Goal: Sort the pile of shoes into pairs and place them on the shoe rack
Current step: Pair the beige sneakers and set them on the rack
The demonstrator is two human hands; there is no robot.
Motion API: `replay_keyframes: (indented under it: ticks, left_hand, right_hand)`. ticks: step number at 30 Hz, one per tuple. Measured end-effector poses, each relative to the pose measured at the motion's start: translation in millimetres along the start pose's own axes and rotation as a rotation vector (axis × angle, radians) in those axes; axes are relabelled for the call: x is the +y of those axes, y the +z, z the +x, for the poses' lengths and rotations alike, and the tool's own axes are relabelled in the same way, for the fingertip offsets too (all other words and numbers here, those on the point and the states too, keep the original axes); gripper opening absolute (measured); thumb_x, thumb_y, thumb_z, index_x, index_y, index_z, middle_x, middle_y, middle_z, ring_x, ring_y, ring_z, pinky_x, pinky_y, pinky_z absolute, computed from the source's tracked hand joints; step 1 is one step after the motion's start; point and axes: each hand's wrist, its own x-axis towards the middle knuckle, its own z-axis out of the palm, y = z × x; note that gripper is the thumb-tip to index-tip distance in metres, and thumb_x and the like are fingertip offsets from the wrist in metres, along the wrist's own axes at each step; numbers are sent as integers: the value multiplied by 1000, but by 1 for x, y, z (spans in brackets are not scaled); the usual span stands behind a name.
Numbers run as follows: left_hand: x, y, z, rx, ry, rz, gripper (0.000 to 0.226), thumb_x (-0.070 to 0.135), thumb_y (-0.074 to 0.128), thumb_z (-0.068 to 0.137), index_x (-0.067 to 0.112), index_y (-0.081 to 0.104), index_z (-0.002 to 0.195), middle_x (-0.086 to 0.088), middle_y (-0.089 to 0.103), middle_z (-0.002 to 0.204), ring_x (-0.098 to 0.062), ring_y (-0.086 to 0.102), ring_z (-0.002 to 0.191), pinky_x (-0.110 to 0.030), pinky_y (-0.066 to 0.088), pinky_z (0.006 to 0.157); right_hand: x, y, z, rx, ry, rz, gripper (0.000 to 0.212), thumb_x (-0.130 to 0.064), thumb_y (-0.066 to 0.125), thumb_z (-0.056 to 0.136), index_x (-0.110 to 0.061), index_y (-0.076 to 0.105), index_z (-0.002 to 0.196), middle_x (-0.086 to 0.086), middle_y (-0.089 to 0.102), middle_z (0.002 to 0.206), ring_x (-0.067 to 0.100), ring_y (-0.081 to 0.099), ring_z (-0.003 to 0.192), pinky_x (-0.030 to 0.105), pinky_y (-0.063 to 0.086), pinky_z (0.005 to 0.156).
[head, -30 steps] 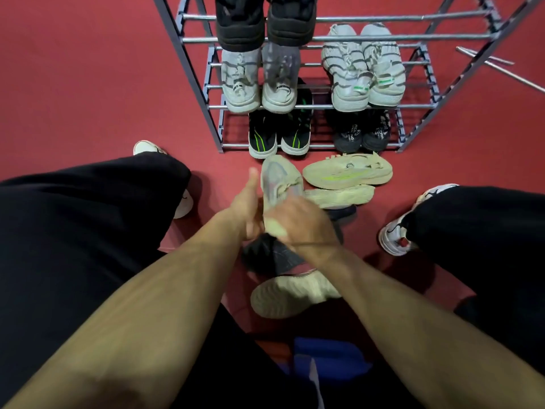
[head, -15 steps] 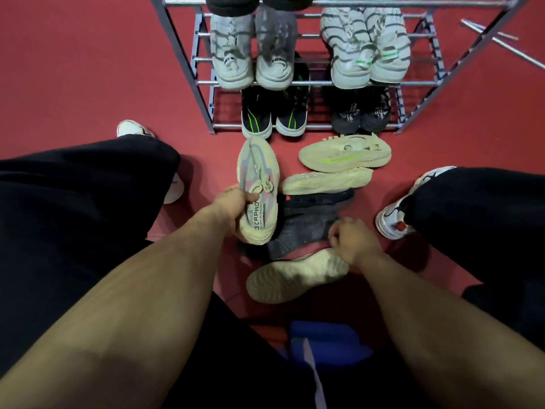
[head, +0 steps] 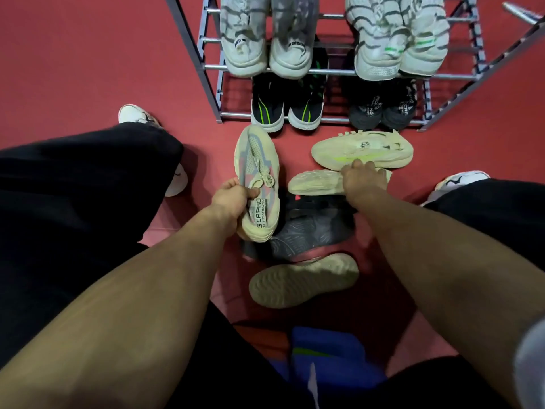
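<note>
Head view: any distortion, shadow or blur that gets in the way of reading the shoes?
Head view: wide-angle bending bows the shoe rack uprights outward; the forearms cast dark shadow over the grey shoe and the sole-up beige shoe; print on the shoe in the left hand reads sharply; a blurred pale patch sits at the lower right corner.

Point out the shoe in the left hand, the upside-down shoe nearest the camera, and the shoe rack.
Held shoe (head: 259, 184), head view: on its laces.
Upside-down shoe (head: 300, 280), head view: middle of its sole.
Shoe rack (head: 333, 72), head view: front bar of the middle shelf.
</note>
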Motion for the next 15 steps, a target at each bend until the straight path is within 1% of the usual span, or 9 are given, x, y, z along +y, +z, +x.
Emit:
replay_keyframes:
  ticks: [2, 4, 6, 8, 10, 12, 13, 14, 15]
  left_hand:
    - [3, -1, 5, 0, 3, -35, 33, -3, 66, 79, 11, 63, 108, -11, 73, 95, -24, 69, 74, -35, 58, 71]
    - [7, -3, 6, 12, 6, -55, 33, -3, 66, 79, 11, 63, 108, -9, 73, 91, -23, 69, 72, -32, 58, 66]
    - [10, -5, 6, 20, 6, -77, 29, -3, 64, 80, 13, 62, 104, -8, 71, 86, -21, 68, 68, -29, 56, 60]
    - [12, -5, 3, 33, 14, -89, 25, -4, 62, 81, 14, 60, 97, -7, 69, 82, -20, 65, 64, -26, 54, 55]
    - [13, -5, 2, 53, 37, -93, 23, -4, 60, 81, 15, 59, 94, -6, 67, 79, -21, 62, 65, -26, 54, 53]
    - [14, -4, -1, 64, 60, -116, 21, -4, 58, 81, 15, 60, 89, -7, 65, 77, -23, 60, 67, -30, 55, 59]
    - [14, -3, -2, 69, 68, -131, 20, -4, 58, 81, 16, 60, 88, -7, 64, 76, -24, 58, 68, -32, 55, 62]
    - [14, -2, -5, 69, 77, -143, 20, -4, 59, 81, 16, 60, 88, -7, 64, 75, -24, 57, 68, -34, 55, 64]
    - [13, -1, -7, 69, 86, -151, 21, -4, 59, 81, 15, 60, 89, -8, 63, 77, -24, 57, 70, -35, 55, 65]
  right_hand:
    - [7, 10, 11, 42, -56, -49, 48, -17, 59, 89, -21, 47, 134, 8, 49, 133, 32, 44, 125, 52, 36, 102]
    - [16, 13, 15, 91, -122, -91, 50, -30, 65, 86, -24, 47, 133, 7, 52, 130, 31, 48, 122, 51, 36, 101]
    - [24, 10, 18, 118, -183, -99, 52, -42, 63, 86, -23, 49, 132, 6, 53, 129, 31, 51, 119, 47, 35, 99]
    - [32, 2, 21, 65, -234, -27, 51, -47, 59, 87, -21, 52, 131, 7, 56, 129, 32, 53, 118, 44, 37, 96]
    - [39, -16, 19, 5, -231, 201, 41, -36, 61, 87, -19, 59, 125, 8, 63, 123, 31, 58, 113, 36, 43, 90]
    - [47, -40, 15, 45, -158, 513, 26, -16, 53, 86, -19, 65, 109, 10, 72, 100, 30, 64, 91, 29, 46, 72]
    - [49, -51, 13, 78, -120, 611, 28, -10, 49, 84, -18, 67, 104, 9, 71, 89, 28, 63, 79, 28, 45, 65]
    - [50, -58, 9, 85, -113, 638, 31, -9, 48, 82, -18, 67, 105, 8, 70, 85, 27, 61, 74, 27, 45, 64]
    - [48, -61, 5, 53, -126, 606, 32, -12, 50, 83, -18, 66, 110, 7, 70, 90, 27, 62, 80, 28, 47, 70]
